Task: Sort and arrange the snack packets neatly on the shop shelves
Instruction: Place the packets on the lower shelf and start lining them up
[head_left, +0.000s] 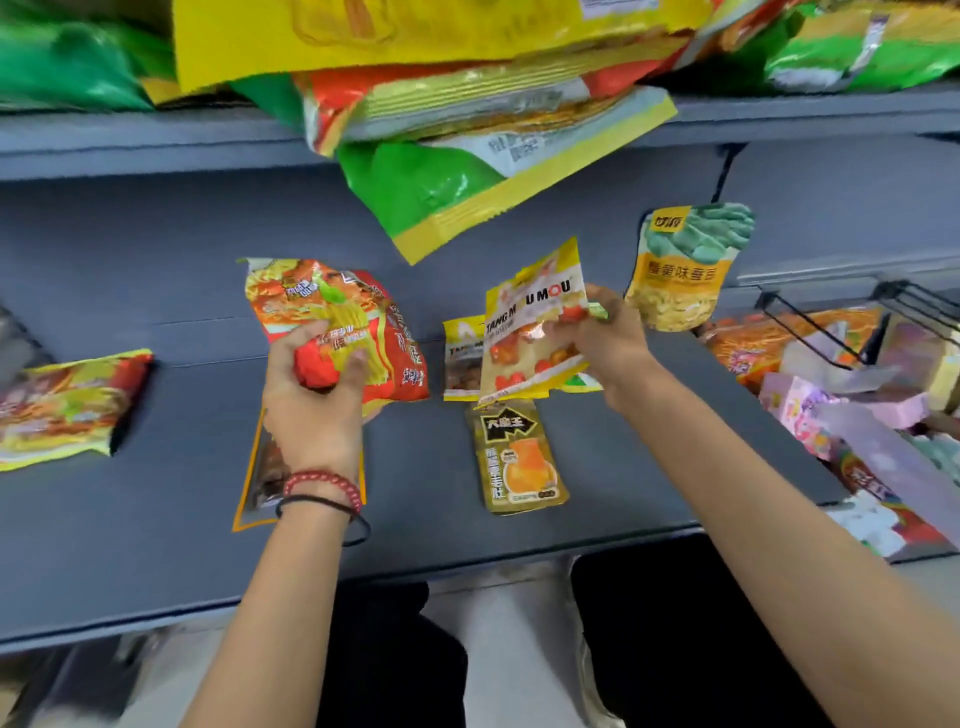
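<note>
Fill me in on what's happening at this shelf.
A person is sorting snack packets on a grey shelf. The left hand grips a red-orange noodle packet, and the right hand holds a yellow TANG MOU MOU packet. A gold pouch lies flat below the right hand, a yellow-and-green pouch stands against the back, and a second noodle packet lies at far left.

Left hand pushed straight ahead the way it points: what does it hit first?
Probably the grey back panel, through the red noodle packet the left hand holds. Nothing else shows in between, though depth is unclear.
</note>
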